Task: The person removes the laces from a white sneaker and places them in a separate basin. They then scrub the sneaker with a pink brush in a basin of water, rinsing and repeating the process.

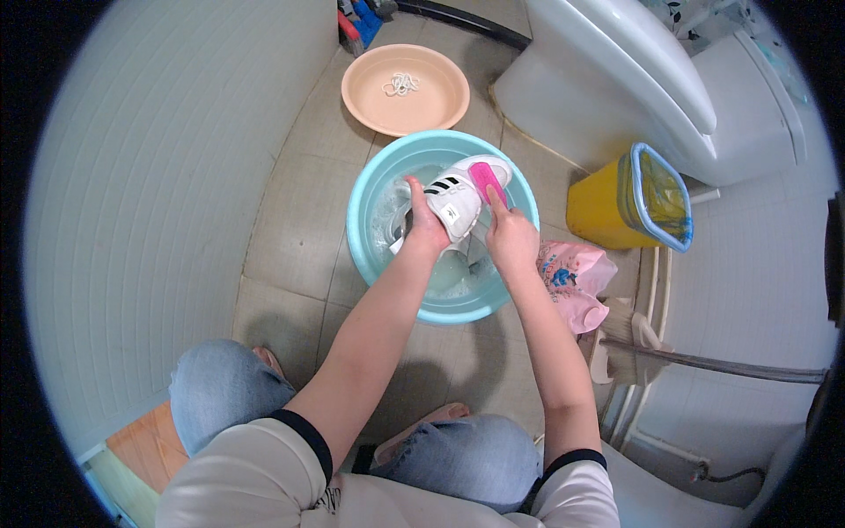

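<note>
A white sneaker (462,193) with black side stripes is held over a light-blue plastic basin (357,218). My left hand (426,221) grips its heel end, with the toe pointing up and to the right. In my right hand (512,236) is a pink scrubbing brush (487,181), laid against the front part of the shoe; its bristles are hidden. Cloudy, sudsy water (451,277) fills the basin's bottom. Another pale shoe appears to lie in it below my hands, mostly covered.
Beyond stands a peach basin (370,109) holding white shoelaces (401,84). To the right are a toilet (568,99), a yellow trash bin (597,201), a pink plastic bag (574,284) and a broom (627,336). A ribbed wall panel (185,171) borders the left side.
</note>
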Demonstrator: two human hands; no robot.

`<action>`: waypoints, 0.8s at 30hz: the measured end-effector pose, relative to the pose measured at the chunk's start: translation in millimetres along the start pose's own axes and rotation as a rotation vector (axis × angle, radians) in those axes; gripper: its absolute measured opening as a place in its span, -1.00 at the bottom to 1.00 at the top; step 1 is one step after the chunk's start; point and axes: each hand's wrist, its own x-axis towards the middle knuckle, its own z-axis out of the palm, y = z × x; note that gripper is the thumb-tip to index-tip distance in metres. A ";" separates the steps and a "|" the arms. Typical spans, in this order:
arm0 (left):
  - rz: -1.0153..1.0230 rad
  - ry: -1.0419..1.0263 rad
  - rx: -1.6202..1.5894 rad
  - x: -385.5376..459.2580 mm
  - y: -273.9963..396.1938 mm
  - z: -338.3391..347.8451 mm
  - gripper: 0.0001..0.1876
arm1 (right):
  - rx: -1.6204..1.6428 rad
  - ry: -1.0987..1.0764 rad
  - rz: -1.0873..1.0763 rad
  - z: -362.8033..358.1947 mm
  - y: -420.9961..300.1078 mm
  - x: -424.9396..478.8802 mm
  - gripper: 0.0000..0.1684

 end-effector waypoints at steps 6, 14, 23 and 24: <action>0.031 0.022 0.009 -0.3 -2.3 3.1 0.06 | 0.055 0.022 0.026 11.2 3.6 -18.1 -0.48; 0.030 0.002 -0.013 1.9 2.9 -3.9 0.09 | 0.063 0.028 -0.029 17.1 15.6 -18.1 -0.35; 0.012 0.041 0.000 -0.6 -0.1 3.5 0.07 | 0.079 0.023 -0.035 31.2 36.2 -20.4 -0.31; 0.014 0.043 0.034 1.6 -0.7 4.0 0.05 | 0.090 0.042 0.018 27.1 35.1 -19.4 -0.34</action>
